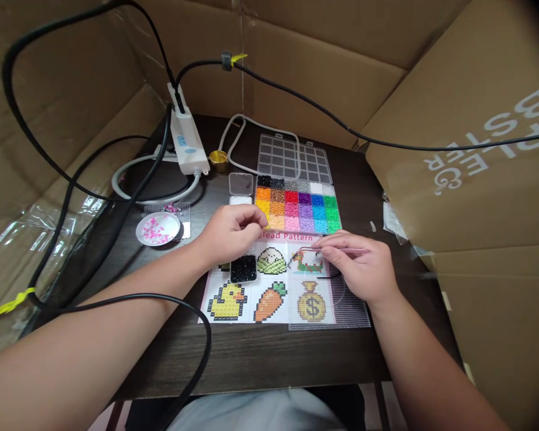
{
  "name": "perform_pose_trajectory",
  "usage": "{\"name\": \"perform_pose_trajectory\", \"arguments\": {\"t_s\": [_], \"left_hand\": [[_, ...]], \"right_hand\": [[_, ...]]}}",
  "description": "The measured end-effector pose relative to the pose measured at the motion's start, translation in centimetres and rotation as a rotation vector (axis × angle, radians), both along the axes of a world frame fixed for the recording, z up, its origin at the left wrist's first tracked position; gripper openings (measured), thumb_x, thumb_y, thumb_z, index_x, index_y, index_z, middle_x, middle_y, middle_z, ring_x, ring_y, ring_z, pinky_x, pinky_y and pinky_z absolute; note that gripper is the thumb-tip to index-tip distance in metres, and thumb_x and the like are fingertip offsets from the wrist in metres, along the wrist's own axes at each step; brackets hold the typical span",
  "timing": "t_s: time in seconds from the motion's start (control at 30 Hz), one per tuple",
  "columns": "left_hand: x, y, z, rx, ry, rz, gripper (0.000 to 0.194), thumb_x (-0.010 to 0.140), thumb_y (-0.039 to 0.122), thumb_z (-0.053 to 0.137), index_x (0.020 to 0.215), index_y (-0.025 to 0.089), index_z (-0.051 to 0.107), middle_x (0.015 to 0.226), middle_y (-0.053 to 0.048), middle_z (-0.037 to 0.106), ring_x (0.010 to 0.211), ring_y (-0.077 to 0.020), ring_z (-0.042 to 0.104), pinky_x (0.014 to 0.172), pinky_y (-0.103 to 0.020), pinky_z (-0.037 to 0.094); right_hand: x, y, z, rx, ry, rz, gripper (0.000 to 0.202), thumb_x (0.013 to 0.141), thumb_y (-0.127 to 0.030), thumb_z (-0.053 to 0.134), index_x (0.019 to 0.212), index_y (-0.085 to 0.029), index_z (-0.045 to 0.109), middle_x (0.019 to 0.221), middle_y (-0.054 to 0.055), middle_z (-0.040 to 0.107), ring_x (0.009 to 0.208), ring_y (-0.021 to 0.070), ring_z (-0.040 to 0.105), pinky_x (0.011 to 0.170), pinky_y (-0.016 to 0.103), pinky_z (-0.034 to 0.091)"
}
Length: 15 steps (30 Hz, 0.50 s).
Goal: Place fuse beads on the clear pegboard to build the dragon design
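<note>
My right hand (359, 263) grips pink tweezers (344, 249), their tips pointing left over the bead pattern sheet (249, 308). A clear pegboard (353, 311) overlaps the sheet's right side, below that hand. My left hand (231, 233) is closed, fingertips pinched together at the lower left corner of the bead box (299, 206). Whatever it may hold is hidden. Just under it, a small open case of black beads (243, 269) rests on the sheet. The sheet shows a duck (228, 302), a carrot (270, 302) and a money bag (312, 302).
A white dish of pink beads (157, 229) sits on a small pegboard (186, 212) at left. Behind are a power strip (189, 140), a gold cup (218, 158) and the box's raised lid (294, 158). Black cables (206, 335) loop across the left; cardboard walls (323, 54) surround the table.
</note>
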State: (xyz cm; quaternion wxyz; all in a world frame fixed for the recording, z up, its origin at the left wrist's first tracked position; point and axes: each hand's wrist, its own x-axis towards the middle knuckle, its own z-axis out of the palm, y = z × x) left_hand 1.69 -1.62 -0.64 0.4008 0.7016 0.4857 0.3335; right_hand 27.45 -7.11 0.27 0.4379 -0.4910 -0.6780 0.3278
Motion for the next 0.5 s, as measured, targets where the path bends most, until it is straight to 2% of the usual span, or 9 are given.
{"name": "perform_pose_trajectory", "arguments": {"t_s": [0.17, 0.5], "left_hand": [[-0.02, 0.07, -0.08, -0.001, -0.001, -0.005, 0.018, 0.071, 0.024, 0.052, 0.075, 0.016, 0.067, 0.069, -0.002, 0.067, 0.061, -0.0138, 0.055, 0.055, -0.026, 0.042], [-0.05, 0.06, -0.13, 0.019, 0.008, -0.002, 0.017, 0.072, 0.023, 0.052, 0.075, 0.016, 0.068, 0.070, -0.002, 0.068, 0.063, -0.0138, 0.056, 0.055, -0.025, 0.041]], "right_hand": [[0.38, 0.34, -0.32, -0.042, -0.042, -0.036, 0.011, 0.084, -0.028, 0.073, 0.078, -0.022, 0.080, 0.084, 0.006, 0.081, 0.078, 0.0200, 0.076, 0.071, 0.032, 0.062], [0.29, 0.49, -0.43, -0.063, -0.028, -0.007, 0.011, 0.084, -0.028, 0.074, 0.078, -0.022, 0.081, 0.083, 0.006, 0.080, 0.076, 0.0186, 0.076, 0.068, 0.030, 0.062]]}}
